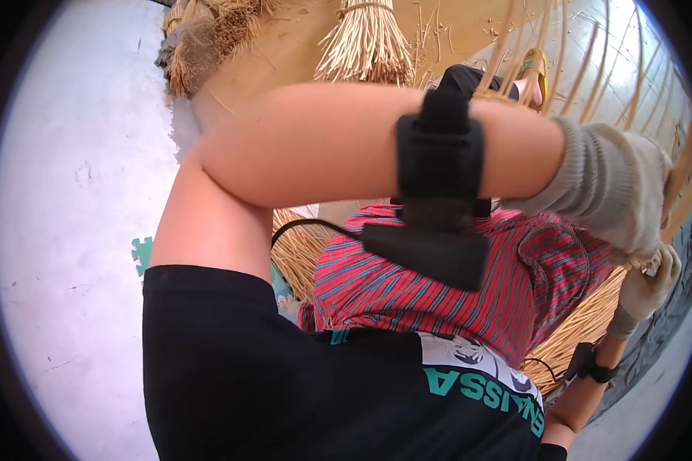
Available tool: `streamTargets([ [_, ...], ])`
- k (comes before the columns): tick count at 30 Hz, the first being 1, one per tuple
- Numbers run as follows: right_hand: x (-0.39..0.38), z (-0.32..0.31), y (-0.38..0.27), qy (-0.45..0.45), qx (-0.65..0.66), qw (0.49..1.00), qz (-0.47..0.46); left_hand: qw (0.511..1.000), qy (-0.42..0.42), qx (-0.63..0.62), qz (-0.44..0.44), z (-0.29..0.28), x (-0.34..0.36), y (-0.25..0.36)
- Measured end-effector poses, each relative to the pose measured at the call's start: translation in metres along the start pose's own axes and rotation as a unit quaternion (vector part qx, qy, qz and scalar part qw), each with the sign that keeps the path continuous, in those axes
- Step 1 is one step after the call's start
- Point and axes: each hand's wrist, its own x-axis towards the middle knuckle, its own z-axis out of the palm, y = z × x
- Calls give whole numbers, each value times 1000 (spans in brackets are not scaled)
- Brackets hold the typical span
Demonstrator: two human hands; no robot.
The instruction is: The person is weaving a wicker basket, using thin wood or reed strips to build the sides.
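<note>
Both my hands are way over on the right side, working on the tall cane stakes that stand up and fan out there. My left hand, in a grey knit glove, reaches right across my body and is closed around one or two of those stakes up high. My right hand, gloved too, sits just below it. It looks curled against the same canes, but the edge of the view is so bent and cramped I honestly can't tell if it's really gripping or only resting.

The stakes look light, thin and springy. They bow in long curves rather than kinking, so I'd guess they flex a lot and want to snap back if let go. The smooth surface is probably a bit slick, so the gloves help. I'd hold low, near where they're anchored, for control, and higher up for bending.

Below me there's more straw-coloured weaving material by my knee, a red striped cloth on my lap, and bundled reed sheaves lying on the floor further away.
</note>
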Motion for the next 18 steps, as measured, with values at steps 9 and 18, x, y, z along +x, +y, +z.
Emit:
streamTargets([
  [9, 16, 29, -73, -33, -137, 990, 14, 902, 119, -408, -78, 50, -12, -124],
  [18, 3, 62, -104, -60, -83, 995, -4, 814, 214, -536, -75, 157, -21, -163],
])
